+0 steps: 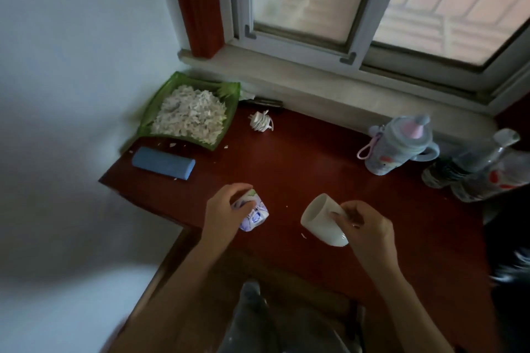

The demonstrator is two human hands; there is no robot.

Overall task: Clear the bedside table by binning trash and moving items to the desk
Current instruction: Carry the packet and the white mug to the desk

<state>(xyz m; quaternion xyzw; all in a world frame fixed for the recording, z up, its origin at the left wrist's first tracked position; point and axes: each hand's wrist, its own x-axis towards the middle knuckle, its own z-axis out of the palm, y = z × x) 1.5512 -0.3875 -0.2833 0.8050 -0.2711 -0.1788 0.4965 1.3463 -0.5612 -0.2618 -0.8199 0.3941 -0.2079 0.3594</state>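
Left hand point(222, 209) (near desk point(286, 157) edge) holds patterned cup point(255, 213); right hand point(364, 223), white mug point(322, 221).

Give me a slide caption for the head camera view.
Left hand grips a patterned cup, right hand a white mug.

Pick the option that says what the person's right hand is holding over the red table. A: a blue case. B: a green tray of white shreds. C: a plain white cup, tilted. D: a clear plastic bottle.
C: the right hand grips a plain white cup tipped on its side, while the blue case, green tray and plastic bottle sit untouched.
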